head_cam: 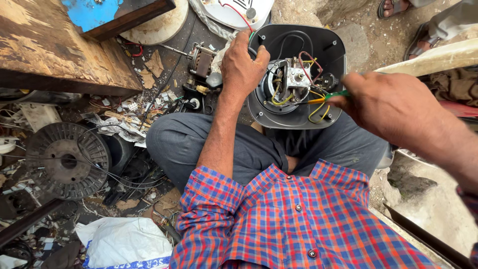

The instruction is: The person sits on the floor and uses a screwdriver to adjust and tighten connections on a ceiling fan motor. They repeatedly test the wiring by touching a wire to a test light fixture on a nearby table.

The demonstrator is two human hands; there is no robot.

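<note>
A dark appliance housing [334,45] lies open on my lap, showing a small motor [295,79] with yellow and red wires. My left hand [242,67] grips the housing's left rim and steadies it. My right hand [393,107] holds a screwdriver with a green and yellow handle [326,96]. Its tip reaches in among the wires beside the motor.
A worn wooden board [55,47] lies at the upper left. A grey wire spool [64,159] sits left of my knee among scrap parts and a loose motor [201,60]. A white sack [122,241] is at the bottom left. Another person's sandalled feet [398,7] are top right.
</note>
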